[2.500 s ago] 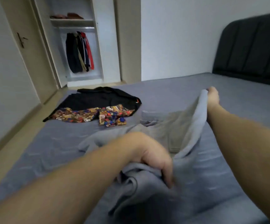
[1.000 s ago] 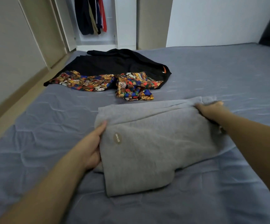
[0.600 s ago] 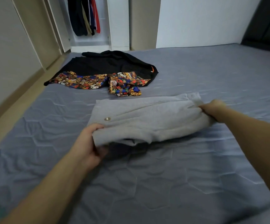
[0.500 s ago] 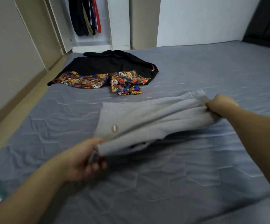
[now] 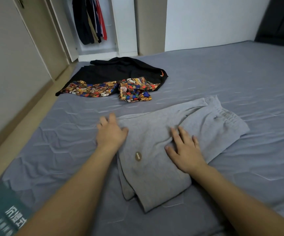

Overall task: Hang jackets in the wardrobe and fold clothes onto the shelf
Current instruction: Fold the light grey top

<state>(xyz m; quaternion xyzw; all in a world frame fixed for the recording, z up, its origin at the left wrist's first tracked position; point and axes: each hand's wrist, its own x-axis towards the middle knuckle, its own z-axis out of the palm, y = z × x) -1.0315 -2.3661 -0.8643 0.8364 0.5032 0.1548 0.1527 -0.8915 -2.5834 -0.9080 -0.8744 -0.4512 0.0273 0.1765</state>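
A grey garment with a small brown patch lies folded on the grey bed, its waistband end spread to the right. My left hand rests flat at the garment's left edge, fingers straight. My right hand presses flat on top of the fold with fingers spread. Farther back on the bed lie a black garment and a colourful patterned garment. Jackets hang in the open wardrobe at the back.
A beige floor strip runs along the bed's left side beside a wall. A dark headboard stands at the far right. A teal label shows at the bed's near left corner.
Both hands gripped the grey garment's ends and lifted them; now the garment lies folded over on the bed and both hands lie flat on it, released from their grip.
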